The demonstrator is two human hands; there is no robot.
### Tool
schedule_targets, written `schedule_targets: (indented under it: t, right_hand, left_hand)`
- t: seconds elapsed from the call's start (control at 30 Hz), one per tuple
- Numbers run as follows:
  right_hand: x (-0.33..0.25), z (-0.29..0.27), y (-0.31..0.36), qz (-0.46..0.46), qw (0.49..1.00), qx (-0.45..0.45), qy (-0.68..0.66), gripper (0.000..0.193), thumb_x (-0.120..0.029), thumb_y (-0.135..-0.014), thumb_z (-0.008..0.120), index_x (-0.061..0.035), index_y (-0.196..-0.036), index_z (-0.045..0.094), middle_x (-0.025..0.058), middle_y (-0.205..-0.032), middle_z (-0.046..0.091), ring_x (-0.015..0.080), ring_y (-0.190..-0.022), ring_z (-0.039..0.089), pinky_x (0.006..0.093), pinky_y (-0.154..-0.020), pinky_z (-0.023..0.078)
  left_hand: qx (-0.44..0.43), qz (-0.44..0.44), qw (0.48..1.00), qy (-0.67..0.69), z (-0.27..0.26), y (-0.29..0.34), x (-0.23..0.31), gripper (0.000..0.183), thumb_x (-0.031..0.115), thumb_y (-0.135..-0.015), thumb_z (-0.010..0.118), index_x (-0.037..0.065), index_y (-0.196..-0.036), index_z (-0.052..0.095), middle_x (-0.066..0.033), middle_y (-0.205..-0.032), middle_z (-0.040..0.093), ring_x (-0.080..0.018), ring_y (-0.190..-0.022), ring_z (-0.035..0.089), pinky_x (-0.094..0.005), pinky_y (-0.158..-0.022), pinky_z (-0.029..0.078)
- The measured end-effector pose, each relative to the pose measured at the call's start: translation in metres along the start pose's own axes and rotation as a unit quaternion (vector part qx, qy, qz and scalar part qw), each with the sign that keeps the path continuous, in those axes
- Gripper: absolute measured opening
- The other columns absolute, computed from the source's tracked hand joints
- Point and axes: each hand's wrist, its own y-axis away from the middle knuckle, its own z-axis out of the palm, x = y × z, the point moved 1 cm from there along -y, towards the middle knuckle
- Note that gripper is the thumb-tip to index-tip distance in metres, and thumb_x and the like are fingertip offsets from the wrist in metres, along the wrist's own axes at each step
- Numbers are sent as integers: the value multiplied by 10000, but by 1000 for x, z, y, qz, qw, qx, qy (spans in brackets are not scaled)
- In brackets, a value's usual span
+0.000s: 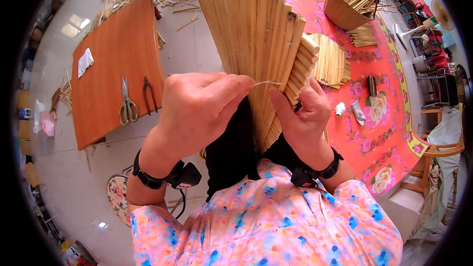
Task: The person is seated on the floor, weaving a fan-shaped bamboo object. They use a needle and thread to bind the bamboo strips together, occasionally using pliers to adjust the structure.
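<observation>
A fan-like panel of pale yellow reed stalks (246,29) stands upright before me, its lower end at my lap. On its right edge the stalks' cut ends stack in a slanting row. My right hand (310,116) grips that edge, thumb on the front and fingers around the side. A thin pale strand (266,83), perhaps thread, runs from the panel near my right thumb. My left hand (199,103) is closed, pinching the strand's other end between thumb and forefinger. What lies behind the panel is hidden.
To the left, a brown wooden board (118,69) carries scissors (128,103), pliers (150,93) and a white cloth (85,62). On the right, a red flowered tablecloth (345,138) bears another stalk bundle (331,61), a stalk-filled basket (342,12) and small items. A fan (441,15) stands farther right.
</observation>
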Motion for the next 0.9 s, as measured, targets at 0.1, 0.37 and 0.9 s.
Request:
schedule_targets:
  t: [0.1,0.37,0.9]
  right_hand:
    - [13,3,6,-6,997,12,-70,275,-42,-710,773,19,-965,687,124,-898,638,217,-722,624,285,-624,496]
    - [29,17,20,-24,977,11,-212,576,-8,-683,741,2,-1240,593,155,-1086,569,248,-900,605,300,-768,508]
    - [36,26,20,28,932,23,-362,622,-55,-645,722,-28,-1254,595,123,-1030,546,255,-872,595,326,-729,517]
  left_hand:
    - [-28,-23,999,8,-2,-7,5,138,-46,-765,685,6,-893,683,-102,-670,630,-209,-545,612,-267,-491,449]
    - [-97,-96,990,-26,-10,-16,16,175,-35,-761,699,37,-920,707,-83,-618,585,-205,-515,571,-285,-471,429]
    - [-125,-118,979,-106,-22,-14,21,121,26,-740,749,-12,-842,695,-96,-694,646,-200,-568,588,-277,-539,423]
